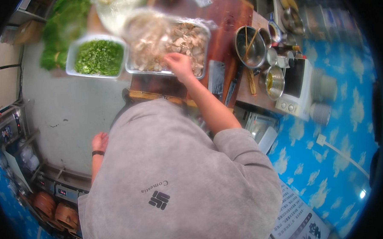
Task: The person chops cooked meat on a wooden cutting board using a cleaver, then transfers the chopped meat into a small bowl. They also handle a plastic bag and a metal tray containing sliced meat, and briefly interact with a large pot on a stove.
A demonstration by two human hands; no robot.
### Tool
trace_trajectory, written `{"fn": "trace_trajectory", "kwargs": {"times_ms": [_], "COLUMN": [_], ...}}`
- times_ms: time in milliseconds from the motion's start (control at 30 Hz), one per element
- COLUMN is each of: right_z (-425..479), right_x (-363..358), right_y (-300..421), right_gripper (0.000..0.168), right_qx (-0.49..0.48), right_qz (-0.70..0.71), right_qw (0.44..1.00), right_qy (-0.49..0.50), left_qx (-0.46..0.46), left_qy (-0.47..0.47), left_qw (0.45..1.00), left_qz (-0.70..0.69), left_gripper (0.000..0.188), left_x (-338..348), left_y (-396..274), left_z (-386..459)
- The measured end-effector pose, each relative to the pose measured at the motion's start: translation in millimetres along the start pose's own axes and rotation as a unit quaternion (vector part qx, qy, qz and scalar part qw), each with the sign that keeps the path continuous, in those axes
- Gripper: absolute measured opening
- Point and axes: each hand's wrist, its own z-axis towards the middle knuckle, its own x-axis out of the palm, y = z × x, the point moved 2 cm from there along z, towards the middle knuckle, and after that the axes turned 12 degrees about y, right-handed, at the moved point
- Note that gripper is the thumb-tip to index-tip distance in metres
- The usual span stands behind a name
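My right hand (180,66) is over the near edge of a clear-rimmed rectangular tray (203,74), with its thumb and fingers brought together. Pale brown sliced food (189,38), perhaps meat or mushroom, fills the tray. A blurred, see-through layer that looks like plastic film (149,30) covers the tray's left half; whether my fingertips pinch it or some food, I cannot tell. Down by my left side hangs my left hand (100,142), fingers loosely curled and partly hidden by my shirt. Nothing shows in it. Left of the tray stands a white tub (70,68) of chopped green onion (99,58).
A cleaver (216,76) and a narrower knife (231,90) lie right of the tray on the wooden board (227,31). Beyond are a steel bowl with chopsticks (251,51), another steel bowl (276,83) and a white microwave (293,95). Leafy greens (64,25) lie far left.
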Motion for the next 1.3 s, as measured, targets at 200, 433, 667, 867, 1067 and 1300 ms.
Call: {"fn": "trace_trajectory", "kwargs": {"times_ms": [200,433,667,867,1067,1300], "right_z": [9,25,54,61,60,116], "right_x": [-6,5,27,28,18,-82], "right_y": [-39,-52,-59,-62,-15,24], "right_gripper": [0.023,0.020,0.017,0.018,0.021,0.027], "right_qx": [0.078,0.057,0.066,0.034,-0.002,-0.022], "right_qz": [0.234,0.205,0.130,0.068,-0.305,-0.442], "right_qw": [0.968,0.977,0.988,0.997,0.952,0.878], "right_qy": [0.052,0.008,-0.044,-0.022,0.023,-0.180], "left_qx": [0.009,0.033,0.029,0.018,0.022,0.022], "left_qy": [0.005,0.009,0.008,-0.021,-0.015,-0.027], "left_qw": [1.000,0.988,0.993,0.994,0.994,0.999], "left_qz": [0.026,0.151,0.115,0.106,0.108,-0.014], "left_gripper": [0.036,0.032,0.034,0.038,0.038,0.039], "left_x": [-2,3,4,17,15,-18], "left_y": [-1,-13,-17,-24,-14,23], "left_z": [2,-4,-7,-21,-29,-23]}}
